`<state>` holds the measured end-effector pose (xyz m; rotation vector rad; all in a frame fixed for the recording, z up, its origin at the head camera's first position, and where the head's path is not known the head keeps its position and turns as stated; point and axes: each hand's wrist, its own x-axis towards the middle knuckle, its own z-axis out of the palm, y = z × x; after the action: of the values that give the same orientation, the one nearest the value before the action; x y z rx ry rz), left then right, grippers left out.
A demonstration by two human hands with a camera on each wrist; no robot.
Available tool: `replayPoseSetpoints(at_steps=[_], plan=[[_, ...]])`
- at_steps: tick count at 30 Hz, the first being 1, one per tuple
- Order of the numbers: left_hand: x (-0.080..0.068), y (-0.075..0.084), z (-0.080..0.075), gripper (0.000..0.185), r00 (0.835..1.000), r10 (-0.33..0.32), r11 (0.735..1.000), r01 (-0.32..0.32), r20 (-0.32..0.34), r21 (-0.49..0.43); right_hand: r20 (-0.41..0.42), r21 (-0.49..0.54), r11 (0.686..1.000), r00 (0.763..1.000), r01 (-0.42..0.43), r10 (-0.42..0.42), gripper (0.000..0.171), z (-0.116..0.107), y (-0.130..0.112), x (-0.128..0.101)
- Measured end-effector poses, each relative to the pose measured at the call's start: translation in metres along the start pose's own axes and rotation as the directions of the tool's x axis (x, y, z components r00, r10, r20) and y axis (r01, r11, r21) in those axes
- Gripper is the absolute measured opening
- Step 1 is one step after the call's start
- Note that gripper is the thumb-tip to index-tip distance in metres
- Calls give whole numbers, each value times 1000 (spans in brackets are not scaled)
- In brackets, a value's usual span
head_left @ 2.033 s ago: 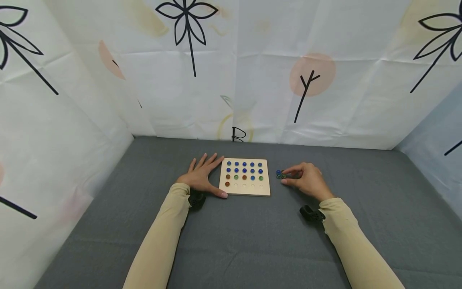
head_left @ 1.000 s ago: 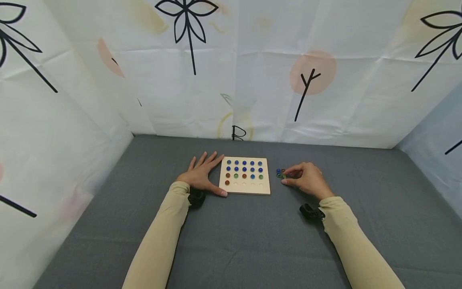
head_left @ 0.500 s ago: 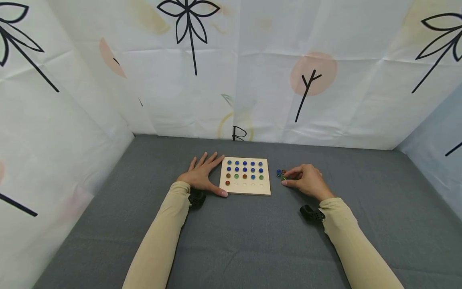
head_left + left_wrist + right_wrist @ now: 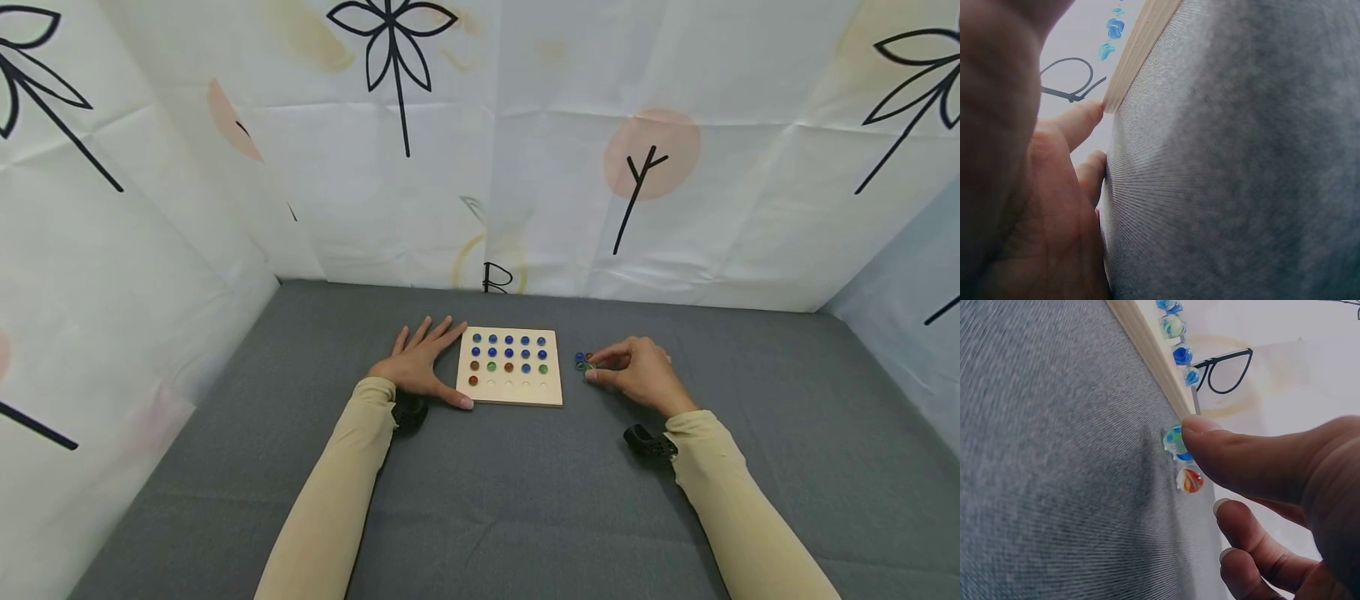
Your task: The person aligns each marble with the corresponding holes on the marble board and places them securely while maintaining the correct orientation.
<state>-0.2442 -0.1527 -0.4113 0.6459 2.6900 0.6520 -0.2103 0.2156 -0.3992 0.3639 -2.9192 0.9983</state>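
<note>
A: What do we have at the left hand point(image 4: 416, 369)?

B: We see it spread wide, forefinger at the far corner of the wooden board point(image 4: 517, 393), thumb at the near one. So the board lies just to its right.

A: And on the board?

B: We find blue marbles point(image 4: 508, 339) filling the two rows farthest from the left thumb, then a mixed row. In the near row, one brown marble point(image 4: 473, 381) sits closest to that thumb.

A: The right hand point(image 4: 637, 375)?

B: Narrow: we see its thumb and forefinger pinch a green marble point(image 4: 591, 367), though its wrist view hides the contact behind the thumb.

A: What's near those fingertips?

B: Just beside them we have a blue marble point(image 4: 579, 357), a blue-green marble point(image 4: 1173, 437) and a red-and-white marble point(image 4: 1192, 481), all on the grey cloth point(image 4: 525, 500) beneath both hands.

A: Beyond the hands?

B: We see a white patterned sheet point(image 4: 540, 192) hanging.
</note>
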Motion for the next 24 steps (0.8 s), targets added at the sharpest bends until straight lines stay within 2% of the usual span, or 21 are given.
replayPoseSetpoints(at_steps=[17,24], plan=[[2,1,0,126,1000,-19,1000,19,5,5,-45,35,999,999,21,-20,19,-1,-18,-5],[0,1,0,125,1000,-8,1000,8,-1,-4,-50,45,997,997,61,-59,18,0,-24,-6]])
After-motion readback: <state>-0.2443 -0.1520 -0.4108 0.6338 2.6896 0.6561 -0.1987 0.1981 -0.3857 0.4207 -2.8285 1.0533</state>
